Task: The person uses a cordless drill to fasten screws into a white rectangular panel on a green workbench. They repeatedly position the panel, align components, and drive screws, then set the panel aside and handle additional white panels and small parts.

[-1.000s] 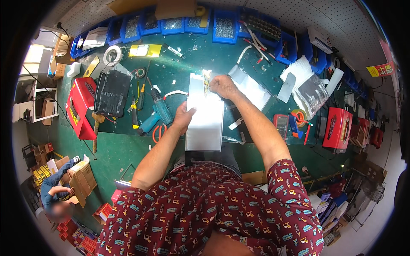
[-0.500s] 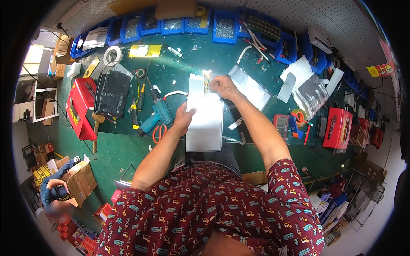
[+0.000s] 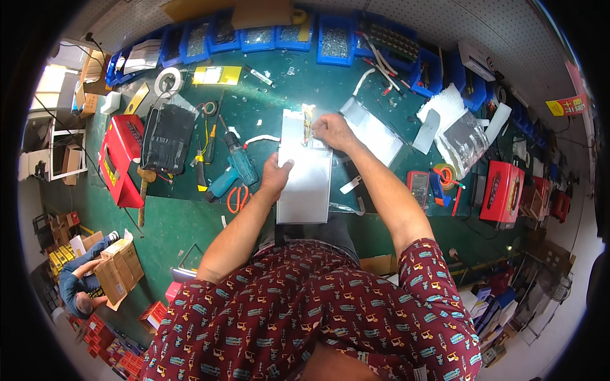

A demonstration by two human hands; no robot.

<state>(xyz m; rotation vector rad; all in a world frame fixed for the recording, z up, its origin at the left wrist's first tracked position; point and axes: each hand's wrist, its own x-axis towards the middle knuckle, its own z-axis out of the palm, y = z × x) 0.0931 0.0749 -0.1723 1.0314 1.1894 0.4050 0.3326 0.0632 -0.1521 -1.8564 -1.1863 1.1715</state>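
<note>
A flat silver rectangular pack (image 3: 304,190) lies lengthwise in front of me, its near end reaching past the table's front edge. My left hand (image 3: 276,175) is closed on its left edge, thumb on top. At its far end, a narrower pale section (image 3: 291,130) carries a small yellowish part with thin wires (image 3: 308,122). My right hand (image 3: 333,131) is pinched beside that part; whatever its fingertips hold is hidden. Left of the pack, a teal cordless drill (image 3: 236,168) lies near orange-handled scissors (image 3: 237,199).
Blue bins (image 3: 335,40) of small hardware line the back. A red casing (image 3: 121,159) and black-wrapped pack (image 3: 168,138) lie left. Rightward are a silver sheet (image 3: 373,130), a red multimeter (image 3: 417,187) and another red casing (image 3: 502,192). A person (image 3: 79,286) handles a carton (image 3: 121,270) lower left.
The pack's bright glare has faded and its near end has shifted slightly away from me. My hands stay nearly in place. The other person has leaned and moved their arms around the carton.
</note>
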